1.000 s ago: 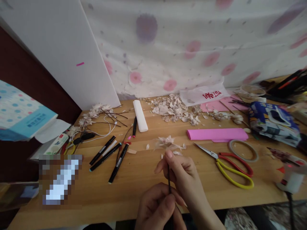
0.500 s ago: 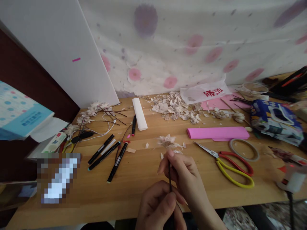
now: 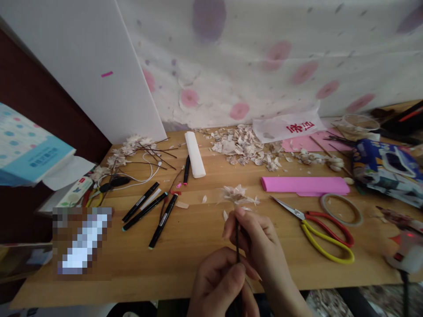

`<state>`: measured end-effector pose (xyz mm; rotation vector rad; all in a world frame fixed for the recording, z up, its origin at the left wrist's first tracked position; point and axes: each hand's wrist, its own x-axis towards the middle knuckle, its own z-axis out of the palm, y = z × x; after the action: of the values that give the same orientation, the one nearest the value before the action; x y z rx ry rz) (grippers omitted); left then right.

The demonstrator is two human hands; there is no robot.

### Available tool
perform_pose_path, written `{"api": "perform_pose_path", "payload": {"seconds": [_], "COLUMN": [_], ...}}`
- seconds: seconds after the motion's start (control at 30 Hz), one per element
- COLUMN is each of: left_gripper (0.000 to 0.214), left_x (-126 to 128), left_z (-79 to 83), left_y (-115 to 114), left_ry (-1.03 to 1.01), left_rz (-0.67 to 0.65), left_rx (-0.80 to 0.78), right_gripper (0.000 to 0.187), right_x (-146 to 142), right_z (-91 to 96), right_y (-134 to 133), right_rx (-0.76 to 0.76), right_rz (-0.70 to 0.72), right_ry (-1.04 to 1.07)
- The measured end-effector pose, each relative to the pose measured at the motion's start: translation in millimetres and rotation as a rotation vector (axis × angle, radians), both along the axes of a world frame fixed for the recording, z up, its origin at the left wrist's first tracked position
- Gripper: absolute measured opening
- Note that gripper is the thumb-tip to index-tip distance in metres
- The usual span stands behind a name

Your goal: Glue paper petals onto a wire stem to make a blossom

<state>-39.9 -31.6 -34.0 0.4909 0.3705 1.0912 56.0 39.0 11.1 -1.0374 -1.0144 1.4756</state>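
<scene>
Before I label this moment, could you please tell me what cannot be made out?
All in the head view:
Lower end of the thin dark stem: lost in the left hand or below the bottom edge.
Pale, pixelated, elongated object: details masked by mosaic.
Blue-and-white plastic packet: cut off by the right edge.

Right hand [image 3: 256, 237] beyond left hand [image 3: 220, 281], both curled

Looks like a home craft corner: a wooden table [image 3: 139, 268] backed by a flower-patterned curtain [image 3: 257, 83] at twelve o'clock, loose pale petals [image 3: 243, 143] at two, scissors [image 3: 299, 214] at four, markers [image 3: 163, 221] at eight, a tissue pack [image 3: 46, 156] at nine
</scene>
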Motion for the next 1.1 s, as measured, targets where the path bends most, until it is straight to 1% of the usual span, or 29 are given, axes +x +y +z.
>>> {"api": "perform_pose_path", "payload": {"seconds": [0.13,0.33,0.43,0.53,0.63,0.73,0.83,1.0,1.1], "left_gripper": [0.03,0.029,0.029,0.029,0.031,0.034,0.036,0.038,0.041], "left_x": [1,2,3,5,5,3,2,2,3], "left_z": [0.3,1.6,2.2,3.4,9.1,17.9,23.6,24.4,25.1], "left_y": [2,1,0,-2,-3,-3,-3,-2,-3], "left_ry": [0.0,0.025,0.05,0.064,0.115,0.199,0.223,0.259,0.298], "left_rz": [-0.009,-0.015,-0.014,0.002,-0.014,-0.034,-0.032,-0.043,-0.028], "left_rx": [-0.005,-0.029,-0.046,-0.03,-0.043,-0.093,-0.115,-0.126,-0.172], "right_gripper": [0.056,0.05,0.053,0.058,0.062,0.06,0.059,0.062,0.062], "right_x": [1,6,7,7,8,9,11,14,16], "right_z": [-0.5,-0.3,0.6,2.2,4.2,4.2,1.4,-1.2,1.0], "right_y": [1,1,3,3,1,-2,-4,-4,-3], "right_rx": [-0.023,-0.005,-0.019,-0.008,0.013,0.014,0.024,0.04,0.03], "right_rz": [0.01,0.021,0.022,0.016,0.006,0.008,0.027,0.023,0.022], "right_ry": [0.02,0.0,-0.004,0.015,0.012,0.002,0.004,-0.019,-0.009]}}
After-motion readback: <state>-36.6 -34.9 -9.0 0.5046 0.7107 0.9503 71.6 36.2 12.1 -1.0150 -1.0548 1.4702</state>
